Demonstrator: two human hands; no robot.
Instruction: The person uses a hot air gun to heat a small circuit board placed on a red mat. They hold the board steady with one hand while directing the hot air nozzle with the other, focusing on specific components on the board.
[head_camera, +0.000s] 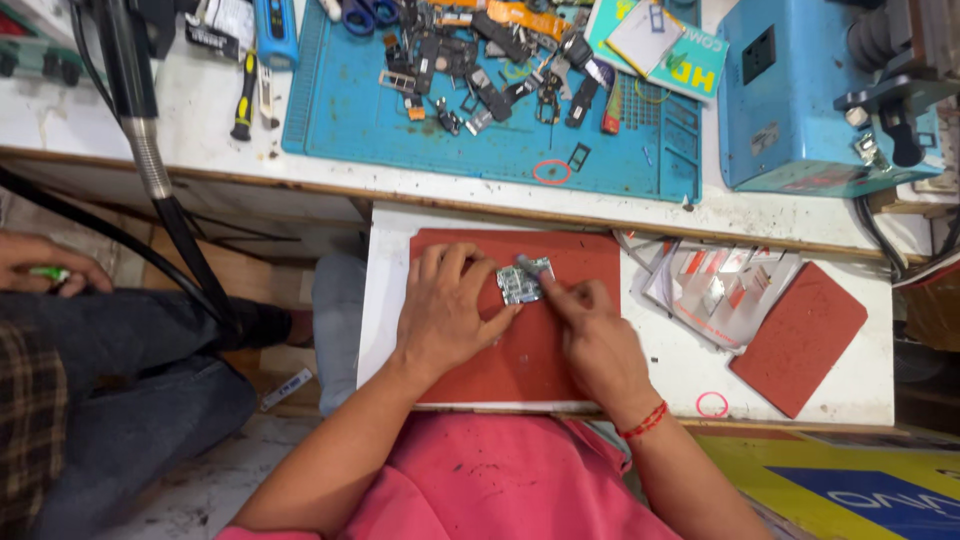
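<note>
A small silvery circuit board (519, 285) lies on a red rubber mat (575, 258) on a white board across my lap. My left hand (448, 308) rests flat on the mat, its fingertips pressing the board's left edge. My right hand (585, 320) grips a thin grey tool (531, 265), whose tip touches the board's upper right corner. A red thread bracelet (645, 423) circles my right wrist.
A second red mat (800, 340) and a stack of small sachets (715, 285) lie to the right. A blue work mat (500, 140) strewn with phone parts sits on the bench above, beside a blue machine (800, 100). Another person's hand (45, 262) and legs are at left.
</note>
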